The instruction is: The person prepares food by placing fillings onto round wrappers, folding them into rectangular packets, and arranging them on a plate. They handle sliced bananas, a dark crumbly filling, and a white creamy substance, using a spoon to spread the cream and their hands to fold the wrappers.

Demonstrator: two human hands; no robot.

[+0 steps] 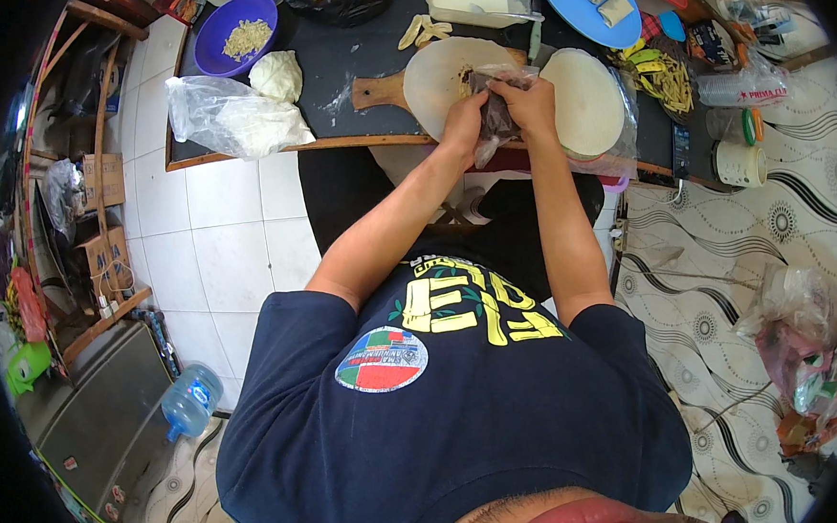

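Both my hands are closed on a clear bag [498,120] of dark brown stuff — my left hand [464,126] pinching its left side, my right hand [531,104] gripping its upper right. The bag is at the near side of the table [348,124], over the right part of a round, pale wrapper [429,81]. I can't tell whether it rests on the wrapper or hangs just above it. Some dark bits show at the bag's left edge, by my left fingers.

The wrapper lies on a wooden board [378,92], whose handle points to my left. Just to the right of my right hand is a second round sheet [584,108], with plastic under its edge. Beyond the board sit a few pale yellow strips [417,31], and behind them a clear tub [440,11] with something creamy white inside. A knife [535,38] stands near the tub's right corner.

Farther right, a blue plate [576,24] holds several folded, pale rolls [615,10]; yellow and brown peels [664,79] lie nearer me. On my left there's a purple bowl [210,52] with chopped, pale bits [247,40] in it — and, nearer, a plastic sack [237,117] of something white beside a white lump [276,76].
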